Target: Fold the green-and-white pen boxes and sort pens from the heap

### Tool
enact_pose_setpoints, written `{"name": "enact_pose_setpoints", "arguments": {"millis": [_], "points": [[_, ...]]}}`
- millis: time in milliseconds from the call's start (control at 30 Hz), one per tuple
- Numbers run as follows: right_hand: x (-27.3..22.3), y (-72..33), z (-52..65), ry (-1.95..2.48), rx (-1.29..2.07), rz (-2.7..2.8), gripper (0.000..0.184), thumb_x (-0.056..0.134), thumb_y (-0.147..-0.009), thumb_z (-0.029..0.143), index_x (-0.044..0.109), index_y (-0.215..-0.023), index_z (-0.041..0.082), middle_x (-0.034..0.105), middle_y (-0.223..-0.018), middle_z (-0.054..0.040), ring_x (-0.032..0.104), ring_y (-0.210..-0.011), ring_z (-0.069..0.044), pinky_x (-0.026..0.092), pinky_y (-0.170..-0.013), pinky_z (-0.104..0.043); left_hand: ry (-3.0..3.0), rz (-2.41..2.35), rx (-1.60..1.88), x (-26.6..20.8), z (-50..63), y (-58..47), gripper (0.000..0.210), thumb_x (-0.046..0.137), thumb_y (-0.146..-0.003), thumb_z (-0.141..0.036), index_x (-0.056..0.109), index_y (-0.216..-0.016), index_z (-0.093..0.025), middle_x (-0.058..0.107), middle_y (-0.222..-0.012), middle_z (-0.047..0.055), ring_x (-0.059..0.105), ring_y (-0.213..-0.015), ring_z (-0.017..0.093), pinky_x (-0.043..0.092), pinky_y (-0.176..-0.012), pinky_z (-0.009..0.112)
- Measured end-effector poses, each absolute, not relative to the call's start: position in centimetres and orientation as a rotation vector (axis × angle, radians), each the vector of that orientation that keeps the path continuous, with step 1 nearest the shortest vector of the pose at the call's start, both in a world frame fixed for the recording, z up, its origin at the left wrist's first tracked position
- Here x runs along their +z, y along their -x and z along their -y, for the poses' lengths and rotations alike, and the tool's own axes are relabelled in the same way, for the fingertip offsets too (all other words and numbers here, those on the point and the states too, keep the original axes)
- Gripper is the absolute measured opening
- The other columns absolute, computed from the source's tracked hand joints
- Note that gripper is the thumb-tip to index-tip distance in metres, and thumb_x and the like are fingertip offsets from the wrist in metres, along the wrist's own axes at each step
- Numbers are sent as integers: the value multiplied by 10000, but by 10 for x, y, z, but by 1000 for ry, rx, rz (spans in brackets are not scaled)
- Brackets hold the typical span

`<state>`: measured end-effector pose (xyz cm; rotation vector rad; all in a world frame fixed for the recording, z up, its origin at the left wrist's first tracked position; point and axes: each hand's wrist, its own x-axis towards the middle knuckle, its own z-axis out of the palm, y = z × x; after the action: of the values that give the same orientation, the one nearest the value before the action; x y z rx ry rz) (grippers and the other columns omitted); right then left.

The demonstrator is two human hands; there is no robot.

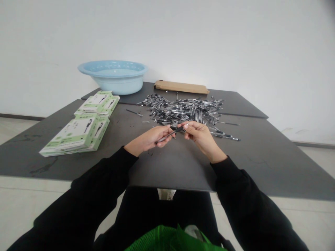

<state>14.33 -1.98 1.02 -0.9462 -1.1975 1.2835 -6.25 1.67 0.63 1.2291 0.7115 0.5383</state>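
My left hand (156, 136) is closed around the barrel of a pen (167, 136), which is held tilted above the table with its black grip up and to the right. At that upper end, my right hand (197, 134) has thumb and forefinger pinched together. A tiny pale bit shows at those fingertips, too small to name. Just beyond both hands lies a large heap of pens (187, 109), clear-barrelled with black parts, jumbled in many directions.
Green and white pen boxes (75, 130) are stacked at the left. Behind them stands a light blue basin (119, 82). A flat brown cardboard piece (181, 86) lies at the back by the wall. Some loose pens (225, 136) lie right of the heap on the dark table (261, 153).
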Motion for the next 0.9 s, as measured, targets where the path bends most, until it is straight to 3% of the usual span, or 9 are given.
{"name": "enact_pose_setpoints", "arguments": {"millis": [367, 533, 733, 900], "points": [[10, -144, 21, 966, 1278, 1213, 250, 837, -722, 409, 796, -877, 217, 791, -954, -52, 534, -518, -72, 451, -514, -239, -1276, -736, 571, 8, -14, 63, 247, 543, -950, -295, 538, -761, -136, 456, -620, -35, 306, -393, 15, 203, -380, 157], [8, -144, 20, 945, 1283, 1217, 225, 833, -735, 396, 800, -870, 219, 790, -997, -53, 537, -515, -63, 446, -507, -227, -1212, -734, 455, 10, -14, 63, 320, 448, -988, -345, 603, -835, -112, 444, -598, -35, 250, -367, 19, 174, -363, 165], [6, -145, 19, 936, 1279, 1221, 211, 822, -753, 390, 804, -881, 223, 789, -1039, -55, 530, -516, -60, 433, -503, -224, -1266, -716, 505, 11, -11, 64, 324, 523, -968, -356, 539, -736, -131, 445, -591, -35, 301, -380, 19, 198, -377, 166], [8, -145, 19, 957, 1263, 1237, 211, 816, -760, 392, 802, -890, 226, 790, -1035, -55, 525, -511, -62, 394, -488, -226, -1246, -688, 520, 8, -12, 63, 285, 559, -950, -355, 532, -765, -139, 447, -614, -41, 306, -404, 22, 226, -390, 163]]}}
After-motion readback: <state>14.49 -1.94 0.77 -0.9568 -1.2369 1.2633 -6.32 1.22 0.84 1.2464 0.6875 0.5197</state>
